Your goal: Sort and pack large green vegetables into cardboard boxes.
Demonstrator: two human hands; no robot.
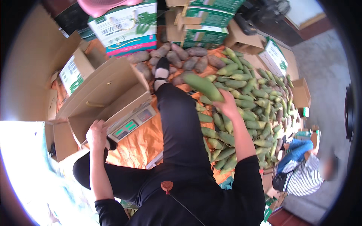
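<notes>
Green corn ear (pixel 202 86) sits gripped in the right hand (pixel 227 106) above the corn pile (pixel 247 109), while the left hand (pixel 97 133) clasps the cardboard box (pixel 102 94) beside it.

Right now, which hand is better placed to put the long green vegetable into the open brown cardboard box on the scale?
Probably the right hand: it already grips the long green vegetable, while the left hand rests beside the scale.

matt brown cardboard box (pixel 102 90) on a scale (pixel 130 124) with a smooth plastic face; crinkled, faintly shiny orange plastic sheet (pixel 139 143); green ears of corn (pixel 245 101) in fibrous, matt husk; printed cartons (pixel 126 24) with a glossy coat; soft matt black cloth trousers (pixel 177 124)
</notes>
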